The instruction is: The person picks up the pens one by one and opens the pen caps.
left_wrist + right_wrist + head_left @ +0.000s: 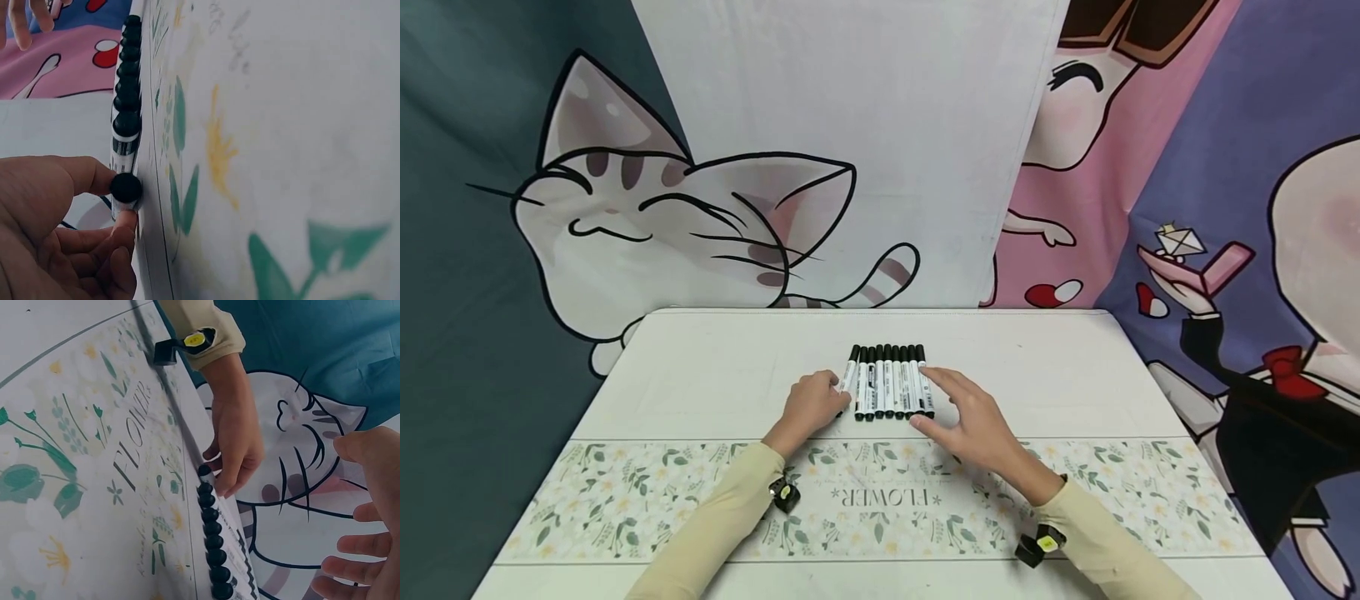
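Note:
White markers with black caps [891, 383] lie side by side in a row on the table. The leftmost marker [851, 370] leans at a slight angle, its lower end a little apart from the others. My left hand [814, 406] pinches this marker between thumb and finger; its round black end [126, 187] shows between them in the left wrist view. At the row's right end, my right hand [973, 421] has thumb and fingers spread, fingertips right by the last marker. In the right wrist view the right hand's fingers [356, 562] are apart, holding nothing.
The white table [715, 367] carries a floral strip [700, 492] with "FLOWER" lettering along its front part. Behind the table hangs a cloth backdrop [865, 100] with cartoon figures. Both wrists wear small black cameras [786, 494].

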